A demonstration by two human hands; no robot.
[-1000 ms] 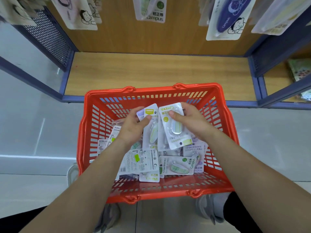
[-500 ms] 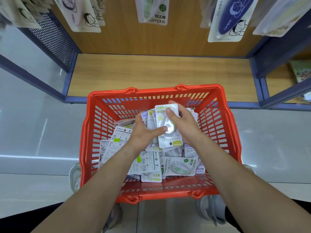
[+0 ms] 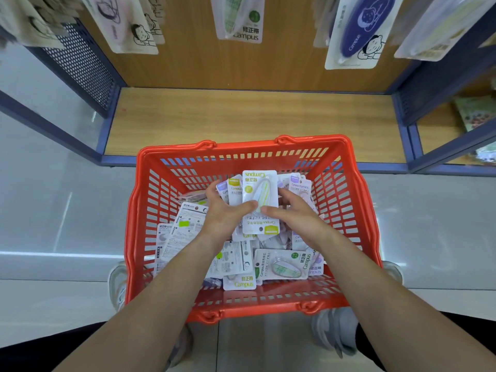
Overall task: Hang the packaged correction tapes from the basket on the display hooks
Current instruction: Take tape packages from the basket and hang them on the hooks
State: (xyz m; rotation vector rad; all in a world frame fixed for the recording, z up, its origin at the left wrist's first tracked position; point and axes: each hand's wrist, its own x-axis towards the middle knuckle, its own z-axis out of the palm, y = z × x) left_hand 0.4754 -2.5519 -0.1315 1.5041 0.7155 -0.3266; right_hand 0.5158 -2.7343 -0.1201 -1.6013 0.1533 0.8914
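Fingers [image 3: 241,208]: both sets are curled round one bunch of packs. The thumbs lie on the face of the front pack and the other fingers go behind.
Left hand [image 3: 224,214]: grips the bunch from its left side, with the thumb tip on the clear blister.
Right hand [image 3: 295,214]: grips it from the right side, its thumb almost touching the left thumb.
Bunch of packs [image 3: 234,189]: held above the heap, midway along the basket's far wall. The top pack [image 3: 259,194], with a green-striped tape, faces up, and the others fan out behind it on both sides.
Change: a second ago each hand held its own pack, side by side. The hands then closed together, and the packs now overlap as one fan with the green one in front.
Basket [image 3: 357,210]: red, standing on the floor before the shelf. Many loose packs [image 3: 281,264] lie across its bottom, thickest along the near wall and the left wall.
Display: hanging packs [image 3: 239,20] show overhead beyond the basket. The hooks themselves are out of view.
Task meaning: gathering looks about done, but nothing from this bunch is hung yet. With so many packs left in the basket, most of the job remains.
Next move: probably a lift toward the hooks. The hang holes would need lining up, and a loose fan could slip apart on the way.
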